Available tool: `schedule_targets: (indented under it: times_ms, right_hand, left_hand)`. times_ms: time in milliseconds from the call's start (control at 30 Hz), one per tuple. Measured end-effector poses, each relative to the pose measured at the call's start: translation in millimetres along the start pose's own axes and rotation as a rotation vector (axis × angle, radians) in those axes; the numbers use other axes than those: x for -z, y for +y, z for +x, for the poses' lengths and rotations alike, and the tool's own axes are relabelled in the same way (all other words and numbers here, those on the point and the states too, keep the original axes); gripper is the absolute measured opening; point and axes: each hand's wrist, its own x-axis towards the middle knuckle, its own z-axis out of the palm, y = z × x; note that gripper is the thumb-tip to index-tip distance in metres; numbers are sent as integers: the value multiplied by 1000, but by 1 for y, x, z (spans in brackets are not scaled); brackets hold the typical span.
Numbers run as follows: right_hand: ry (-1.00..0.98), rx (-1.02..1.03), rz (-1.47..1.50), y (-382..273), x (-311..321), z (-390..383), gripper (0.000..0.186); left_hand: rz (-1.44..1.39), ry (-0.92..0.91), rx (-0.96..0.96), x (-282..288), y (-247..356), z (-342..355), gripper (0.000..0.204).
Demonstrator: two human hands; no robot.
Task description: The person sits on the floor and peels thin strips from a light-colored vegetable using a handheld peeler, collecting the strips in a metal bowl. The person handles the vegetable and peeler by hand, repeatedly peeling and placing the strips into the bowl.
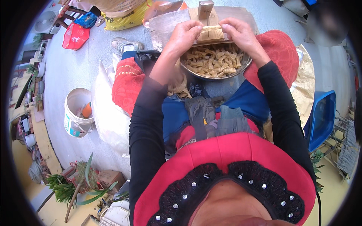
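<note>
Both my hands are raised over a small wooden block (212, 35) in front of me. My left hand (184, 37) pinches one end of a pale yellowish strip (211, 28), and my right hand (241, 37) pinches the other end, so it lies stretched level between them. What the strip is made of I cannot make out. Behind it a wooden post (205, 10) stands up from a worn board (166, 28). Just below my hands, between my knees, is a round metal basin (211, 78) filled with cut, pale brown pieces (215, 60).
A white bucket (77, 113) holding something orange stands left, beside a white sack (109, 109). A blue plastic tub (320, 120) is at right, near brown paper sacking (307, 83). A yellow bag (126, 19) and a red bag (76, 36) lie far left. Potted plants line the left side.
</note>
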Motion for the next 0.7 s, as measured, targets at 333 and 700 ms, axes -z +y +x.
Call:
schedule_targets:
  times_ms: [333,700]
  right_hand:
    - [22,17,-256,19,-20,8,15]
    - [176,406,-618,-37,-49,-27,13]
  left_hand:
    - [532,214,-136,-1,-26,19,20]
    - [-386,106,181,-41,-1,-41,13]
